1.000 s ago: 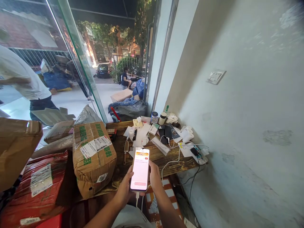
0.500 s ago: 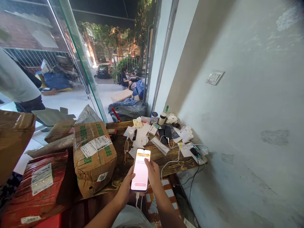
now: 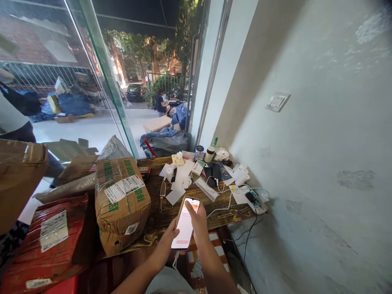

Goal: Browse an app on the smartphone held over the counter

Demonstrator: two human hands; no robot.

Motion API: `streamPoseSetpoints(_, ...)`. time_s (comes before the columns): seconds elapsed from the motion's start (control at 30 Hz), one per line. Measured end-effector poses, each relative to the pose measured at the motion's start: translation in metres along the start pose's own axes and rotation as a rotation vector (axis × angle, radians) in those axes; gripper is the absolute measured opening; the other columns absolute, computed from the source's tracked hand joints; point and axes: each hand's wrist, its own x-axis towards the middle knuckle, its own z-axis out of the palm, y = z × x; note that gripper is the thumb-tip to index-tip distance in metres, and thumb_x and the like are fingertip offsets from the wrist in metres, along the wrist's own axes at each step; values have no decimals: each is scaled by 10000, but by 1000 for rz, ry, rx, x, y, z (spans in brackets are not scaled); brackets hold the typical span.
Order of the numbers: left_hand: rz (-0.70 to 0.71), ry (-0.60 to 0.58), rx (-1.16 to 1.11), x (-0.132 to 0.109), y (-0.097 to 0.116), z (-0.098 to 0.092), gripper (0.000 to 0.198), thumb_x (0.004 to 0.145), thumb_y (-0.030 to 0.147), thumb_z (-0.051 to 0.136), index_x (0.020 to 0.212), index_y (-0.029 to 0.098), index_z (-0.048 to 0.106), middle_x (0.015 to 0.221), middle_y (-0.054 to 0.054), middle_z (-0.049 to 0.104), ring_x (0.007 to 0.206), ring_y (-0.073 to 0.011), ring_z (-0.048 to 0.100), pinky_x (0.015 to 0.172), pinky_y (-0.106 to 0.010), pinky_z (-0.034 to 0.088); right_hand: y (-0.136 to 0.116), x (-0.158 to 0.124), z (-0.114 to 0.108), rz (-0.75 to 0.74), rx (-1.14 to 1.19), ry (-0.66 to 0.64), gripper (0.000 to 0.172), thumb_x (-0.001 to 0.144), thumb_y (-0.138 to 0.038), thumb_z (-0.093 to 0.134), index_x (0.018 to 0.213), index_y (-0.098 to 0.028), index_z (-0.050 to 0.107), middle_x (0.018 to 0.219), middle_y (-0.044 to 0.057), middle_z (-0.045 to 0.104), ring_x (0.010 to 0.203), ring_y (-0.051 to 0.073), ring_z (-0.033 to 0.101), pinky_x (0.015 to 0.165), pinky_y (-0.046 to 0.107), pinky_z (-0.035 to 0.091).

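Note:
A lit smartphone (image 3: 183, 229) with a pale pink screen is held over the near edge of the wooden table (image 3: 223, 214). My left hand (image 3: 168, 243) grips its lower left side, thumb along the edge. My right hand (image 3: 199, 222) is closed round the right side, and its thumb lies over the upper screen. A white charging cable (image 3: 176, 258) hangs from the phone's bottom end. Beyond the phone, a knife (image 3: 162, 197) lies among loose white papers (image 3: 183, 178). The fingers behind the phone are hidden.
To the left stand a taped cardboard box (image 3: 121, 222), a red wrapped parcel (image 3: 45, 245) and another carton (image 3: 21, 179). A power strip (image 3: 260, 204) with cables sits at the table's right end by the wall. Behind the glass door (image 3: 107, 73), a person (image 3: 14, 114) stands at far left.
The phone has tilted to the right and dropped slightly, with both hands still on it. My right thumb has moved further over the upper screen. The person outside has shifted left.

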Motion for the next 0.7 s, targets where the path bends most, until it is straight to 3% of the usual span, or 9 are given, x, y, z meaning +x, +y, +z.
streamPoseSetpoints(0.07,-27,-32,42,-1,-2,-1,688,736,511,659,1326,197,497,1034,-111,637,686,-189,545,516,-266,453,-1,1,0,20,27,31,579,541,-586,771,899,-173,581,796,33,687,742,214,632,693,317,485)
streamPoseSetpoints(0.13,-9,-11,35,0,-1,-1,719,701,529,682,1302,169,521,1103,-126,625,723,-195,555,508,-256,447,-1,0,0,72,117,42,504,575,-579,715,866,-191,577,750,9,671,707,213,629,669,322,489)
streamPoseSetpoints(0.3,-34,94,-78,5,2,0,729,593,543,740,1203,172,596,1203,-110,611,1037,-294,565,598,-266,465,0,-4,1,106,174,-30,385,573,-441,639,864,-193,593,789,13,694,730,220,638,687,324,493)
streamPoseSetpoints(0.47,-55,119,-141,6,-1,-4,677,616,500,738,1203,194,597,1189,-89,632,1141,-297,537,870,-334,459,0,-5,2,105,196,-32,444,592,-468,656,936,-189,617,842,31,709,807,239,656,748,345,508)
streamPoseSetpoints(0.7,-31,100,-119,10,-1,-5,641,619,488,730,1175,192,610,1244,-96,603,1182,-312,507,946,-367,421,2,-1,3,83,118,-48,587,547,-618,738,916,-181,612,678,16,671,669,232,648,579,309,494)
